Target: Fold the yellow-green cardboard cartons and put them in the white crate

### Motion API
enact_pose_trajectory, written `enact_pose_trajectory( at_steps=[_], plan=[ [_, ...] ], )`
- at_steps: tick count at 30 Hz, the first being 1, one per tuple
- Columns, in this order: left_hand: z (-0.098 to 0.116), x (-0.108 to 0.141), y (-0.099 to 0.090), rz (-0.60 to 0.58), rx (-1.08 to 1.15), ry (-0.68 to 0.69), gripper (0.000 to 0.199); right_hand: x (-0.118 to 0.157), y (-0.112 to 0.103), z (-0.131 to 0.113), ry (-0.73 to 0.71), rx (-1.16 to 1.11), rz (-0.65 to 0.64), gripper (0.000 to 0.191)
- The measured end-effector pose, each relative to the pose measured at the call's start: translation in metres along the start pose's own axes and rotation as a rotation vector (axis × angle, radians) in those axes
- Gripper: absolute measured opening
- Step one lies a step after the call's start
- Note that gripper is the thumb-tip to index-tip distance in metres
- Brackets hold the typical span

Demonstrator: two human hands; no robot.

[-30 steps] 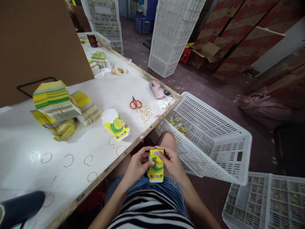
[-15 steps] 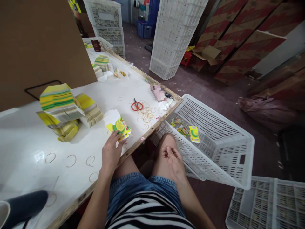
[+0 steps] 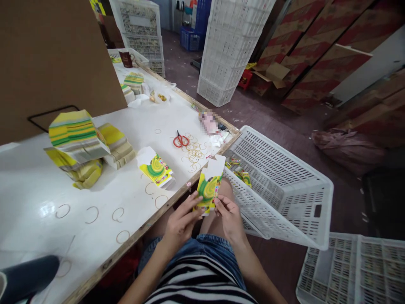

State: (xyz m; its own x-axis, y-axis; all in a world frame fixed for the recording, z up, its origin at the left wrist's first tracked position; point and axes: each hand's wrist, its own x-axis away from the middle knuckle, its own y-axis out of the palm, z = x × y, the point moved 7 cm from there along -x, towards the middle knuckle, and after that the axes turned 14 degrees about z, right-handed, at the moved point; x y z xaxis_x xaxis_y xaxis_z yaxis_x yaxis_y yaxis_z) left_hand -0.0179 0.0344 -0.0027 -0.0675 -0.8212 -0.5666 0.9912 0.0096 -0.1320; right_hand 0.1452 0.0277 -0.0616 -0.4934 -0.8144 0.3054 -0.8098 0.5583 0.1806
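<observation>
Above my lap, a yellow and green carton (image 3: 209, 188) with a raised white flap is held between both hands. My left hand (image 3: 183, 215) pinches its lower left side, and my right hand (image 3: 229, 213) grips the lower right edge. On the white table (image 3: 126, 228) lie more flat cartons (image 3: 156, 169), just left of the held one. Red-handled scissors (image 3: 181, 140) and a scatter of rubber bands (image 3: 194, 152) are behind them. Bundled carton stacks (image 3: 79, 139) sit farther left.
A white crate (image 3: 284, 185) with small yellow packs stands right of my knees. Another crate (image 3: 351, 266) is at lower right. A dark blue cylinder (image 3: 34, 274) lies at lower left. Tall stacked crates (image 3: 234, 46) stand beyond the table.
My left hand has moved right from the table cartons to above my lap, and a carton is now between both hands. The yellow carton seen in the crate before now lies lower among the packs.
</observation>
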Motion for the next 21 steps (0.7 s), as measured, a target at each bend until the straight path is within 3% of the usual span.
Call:
enact_pose_trajectory(
  at_steps=[3,4,6,8,10,14,21],
  plan=[
    [-0.022,-0.002,-0.012,0.169,0.193,-0.351,0.042,0.005,0.001,0.005,-0.013,0.026,-0.062,0.027],
    [-0.029,-0.001,-0.01,0.148,0.284,-0.484,0.047,0.008,0.002,0.008,0.004,0.021,-0.079,0.028],
    [-0.037,0.004,0.003,-0.004,0.455,-0.715,0.055,0.012,0.007,0.013,0.046,0.007,-0.101,0.031],
    [-0.038,0.011,0.015,-0.158,0.58,-0.848,0.059,0.016,0.012,0.015,0.076,-0.011,-0.12,0.032],
    [-0.035,0.014,0.02,-0.21,0.685,-0.897,0.062,0.018,0.015,0.015,0.098,-0.043,-0.139,0.032],
    [-0.031,0.016,0.022,-0.203,0.742,-0.879,0.063,0.02,0.017,0.015,0.128,-0.072,-0.163,0.032],
    [-0.042,0.016,0.017,-0.053,0.674,-0.835,0.051,0.023,0.016,0.006,0.02,0.04,-0.165,0.033]
  ],
)
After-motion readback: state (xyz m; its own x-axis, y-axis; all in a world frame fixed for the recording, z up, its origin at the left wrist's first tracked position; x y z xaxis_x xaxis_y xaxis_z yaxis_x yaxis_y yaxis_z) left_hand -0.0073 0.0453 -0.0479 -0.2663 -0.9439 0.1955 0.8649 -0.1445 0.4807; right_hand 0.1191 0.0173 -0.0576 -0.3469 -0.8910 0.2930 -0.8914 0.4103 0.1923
